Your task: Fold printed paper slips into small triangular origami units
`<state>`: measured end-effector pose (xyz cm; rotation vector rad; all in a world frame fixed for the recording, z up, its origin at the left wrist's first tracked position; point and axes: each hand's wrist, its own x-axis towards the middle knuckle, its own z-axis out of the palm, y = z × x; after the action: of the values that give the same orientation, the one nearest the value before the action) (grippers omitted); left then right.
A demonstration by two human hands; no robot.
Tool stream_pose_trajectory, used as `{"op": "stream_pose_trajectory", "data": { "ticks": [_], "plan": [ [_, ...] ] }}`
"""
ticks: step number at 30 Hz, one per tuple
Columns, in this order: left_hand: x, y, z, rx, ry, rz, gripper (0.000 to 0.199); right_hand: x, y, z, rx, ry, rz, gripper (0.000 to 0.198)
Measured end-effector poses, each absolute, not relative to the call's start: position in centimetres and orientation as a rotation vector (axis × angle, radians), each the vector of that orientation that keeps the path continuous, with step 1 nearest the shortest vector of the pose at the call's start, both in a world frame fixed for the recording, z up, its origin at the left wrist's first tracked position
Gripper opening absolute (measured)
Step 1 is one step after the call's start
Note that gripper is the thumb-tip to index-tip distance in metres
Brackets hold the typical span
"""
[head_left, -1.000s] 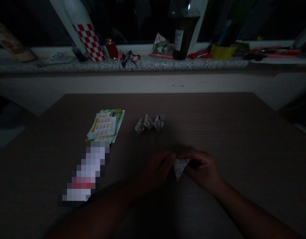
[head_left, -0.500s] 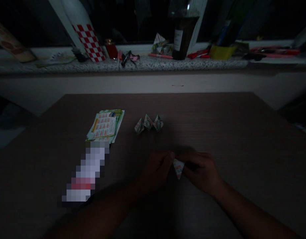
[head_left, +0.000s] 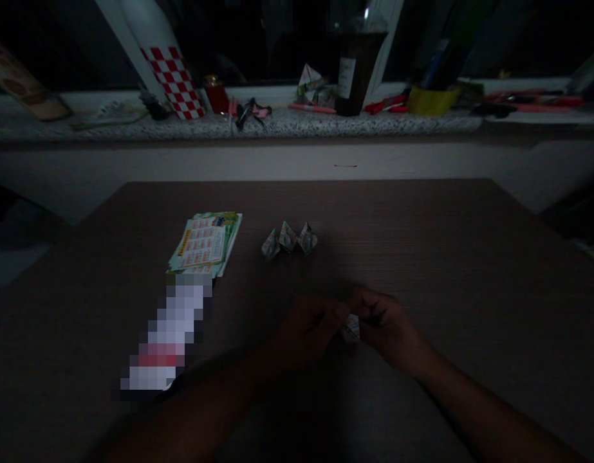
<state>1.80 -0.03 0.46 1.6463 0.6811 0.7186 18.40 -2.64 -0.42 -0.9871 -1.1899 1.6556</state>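
A small folded paper piece (head_left: 351,328), pale with printed marks, is held between both hands above the table. My left hand (head_left: 312,326) pinches its left upper edge with thumb and fingers. On its right side, my right hand (head_left: 390,328) grips it with curled fingers. Parts of the paper are hidden behind the fingers. Farther back stand three folded paper pieces (head_left: 287,237) in a row, pointed at the top and printed alike. To their left lies a stack of printed paper slips (head_left: 203,243), white, green and orange.
A blurred-out, pixelated long object (head_left: 174,331) lies left of my left forearm. Behind the table (head_left: 422,225), a granite sill (head_left: 277,128) carries a red-and-white checkered bottle (head_left: 176,80), a dark labelled bottle (head_left: 357,74), a yellow holder (head_left: 432,101) and several small items.
The folded paper has turned between my fingers; its downward-pointing triangle now shows as a shorter, wider face. My left fingers have shifted slightly right, and the right fingers have curled more.
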Motion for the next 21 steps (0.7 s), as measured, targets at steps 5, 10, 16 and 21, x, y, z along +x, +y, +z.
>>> {"op": "stream_pose_trajectory", "data": {
  "ticks": [5, 10, 16, 21],
  "plan": [
    [1.87, 0.02, 0.62, 1.666, 0.66, 0.66, 0.06, 18.32, -2.65, -0.39, -1.001, -1.185, 1.625, 0.029],
    [1.89, 0.06, 0.33, 1.698, 0.675, 0.664, 0.056, 18.12, -2.67, -0.72, -0.988, -1.203, 1.617, 0.028],
    [1.79, -0.17, 0.17, 1.642, 0.669, 0.645, 0.061, 18.25, -2.81, -0.8, -0.989, -1.299, 1.607, 0.029],
    [1.9, -0.19, 0.03, 1.482, 0.884, 0.749, 0.06, 18.81, -2.94, -0.06, -0.982, -1.542, 1.556, 0.02]
  ]
}}
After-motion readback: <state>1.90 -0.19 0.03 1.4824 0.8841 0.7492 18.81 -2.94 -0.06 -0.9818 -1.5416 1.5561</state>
